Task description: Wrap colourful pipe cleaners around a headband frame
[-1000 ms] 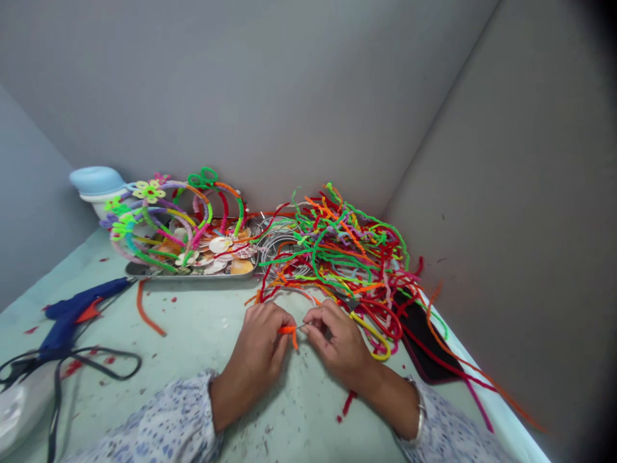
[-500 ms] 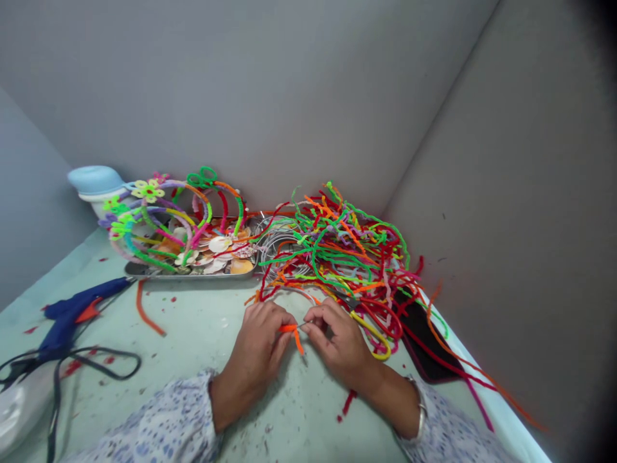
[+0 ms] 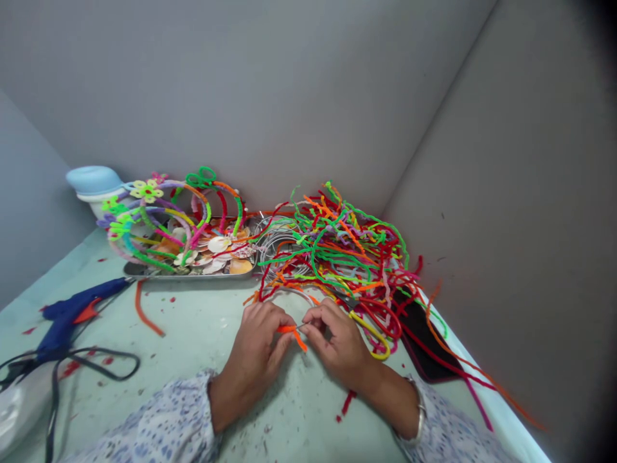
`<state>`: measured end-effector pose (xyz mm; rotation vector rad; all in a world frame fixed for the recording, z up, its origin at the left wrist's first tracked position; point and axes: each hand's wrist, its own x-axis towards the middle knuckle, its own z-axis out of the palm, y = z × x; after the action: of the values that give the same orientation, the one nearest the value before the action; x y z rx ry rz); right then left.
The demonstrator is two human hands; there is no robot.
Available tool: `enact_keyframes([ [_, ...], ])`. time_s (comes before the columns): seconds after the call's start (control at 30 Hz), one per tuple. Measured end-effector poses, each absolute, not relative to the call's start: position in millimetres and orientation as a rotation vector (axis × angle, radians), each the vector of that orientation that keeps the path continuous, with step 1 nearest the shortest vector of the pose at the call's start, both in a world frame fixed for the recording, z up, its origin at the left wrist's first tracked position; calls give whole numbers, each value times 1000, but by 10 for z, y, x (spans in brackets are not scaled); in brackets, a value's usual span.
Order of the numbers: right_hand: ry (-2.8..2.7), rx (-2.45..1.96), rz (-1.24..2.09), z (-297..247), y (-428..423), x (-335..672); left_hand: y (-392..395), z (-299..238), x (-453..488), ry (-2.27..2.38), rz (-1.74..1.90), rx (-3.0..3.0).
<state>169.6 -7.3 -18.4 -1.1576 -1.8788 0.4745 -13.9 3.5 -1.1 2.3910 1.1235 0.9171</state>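
Note:
An orange pipe cleaner (image 3: pixel 286 328) is pinched between the thumb and fingers of my left hand (image 3: pixel 260 341), with its short loose end pointing down to the right. It lies on a thin metal headband (image 3: pixel 303 326), whose bare end runs across to my right hand (image 3: pixel 337 341). My right fingertips are closed on that bare metal. The headband's arc curves up behind both hands, in front of the pile of pipe cleaners, partly hidden by my fingers.
Finished fuzzy headbands (image 3: pixel 168 212) stand on a metal tray (image 3: pixel 193 277) of seashells. Many coloured pipe cleaners (image 3: pixel 337 251) and wire hoops (image 3: pixel 277 247) are heaped behind my hands. A blue glue gun (image 3: pixel 60 321) with its cord lies left; yellow-handled scissors (image 3: pixel 380 350) and a dark phone (image 3: pixel 431 350) lie right.
The loose end of the orange pipe cleaner has swung slightly to the right and up. Both hands keep almost the same place and grip.

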Motion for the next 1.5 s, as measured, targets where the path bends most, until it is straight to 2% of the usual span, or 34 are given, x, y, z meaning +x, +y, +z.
enact_keyframes([
  [0.97, -1978, -1085, 524, -121, -132, 1716, 20, -38, -161, 1134, 931, 2194],
  [1.5, -1923, -1167, 447, -168, -113, 1680, -19, 1, -116, 1107, 867, 2302],
])
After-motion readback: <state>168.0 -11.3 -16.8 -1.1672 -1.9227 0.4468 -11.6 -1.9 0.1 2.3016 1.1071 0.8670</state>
